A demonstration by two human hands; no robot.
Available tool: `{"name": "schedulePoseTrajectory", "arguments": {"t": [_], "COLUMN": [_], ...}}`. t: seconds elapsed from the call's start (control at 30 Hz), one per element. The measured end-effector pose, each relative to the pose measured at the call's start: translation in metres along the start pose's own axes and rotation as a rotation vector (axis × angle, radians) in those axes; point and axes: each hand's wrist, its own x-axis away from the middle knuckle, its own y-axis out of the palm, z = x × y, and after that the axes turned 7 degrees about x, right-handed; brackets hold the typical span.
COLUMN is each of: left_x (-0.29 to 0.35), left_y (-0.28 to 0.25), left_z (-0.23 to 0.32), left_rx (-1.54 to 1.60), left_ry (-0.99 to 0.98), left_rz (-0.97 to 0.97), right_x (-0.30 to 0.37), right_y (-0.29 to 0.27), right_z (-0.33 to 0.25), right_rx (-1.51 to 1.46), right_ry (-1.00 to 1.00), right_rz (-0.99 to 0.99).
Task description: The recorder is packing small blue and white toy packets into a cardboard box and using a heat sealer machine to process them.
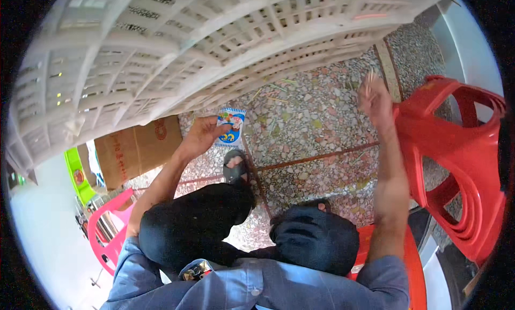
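Note:
Between the thumb and fingers of my left hand [199, 138] is a small blue-and-white printed packet [236, 119], held flat above the floor. My left hand is closed on the packet's left side, which it partly covers. My right hand [374, 100] is raised farther right and slightly farther away, near the red stools. Its fingers look drawn together, and motion blurs them. Something thin and pale may stick out at the fingertips, but I cannot make it out. Several thin coloured sticks [279, 88] lie scattered on the speckled floor [300, 125] beyond the packet.
A large whitish plastic lattice crate [257, 28] spans the far side, overhanging the floor. At the left stand a cardboard box [137, 154], a bright green plastic item [79, 176] and a pink plastic seat [102, 232]. Stacked red plastic stools [453, 144] are close to my right arm.

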Motion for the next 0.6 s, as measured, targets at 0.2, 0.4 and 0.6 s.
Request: {"name": "schedulePoseTrajectory", "arguments": {"t": [0.2,0.4,0.6], "left_x": [0.005,-0.003,0.011], "left_y": [-0.012,-0.011,-0.031], "left_z": [-0.006,-0.001,-0.024], "left_rx": [-0.09,-0.009,-0.006], "left_ry": [0.006,0.027,0.064], "left_rz": [0.012,0.007,0.047], "right_x": [-0.002,-0.054,-0.053], "right_y": [0.115,0.143,0.198], "right_z": [0.032,0.082,0.082], "right_rx": [-0.133,0.918,1.647], "right_ry": [-0.059,-0.555,-0.269], "right_rz": [-0.056,0.271,0.23]}}
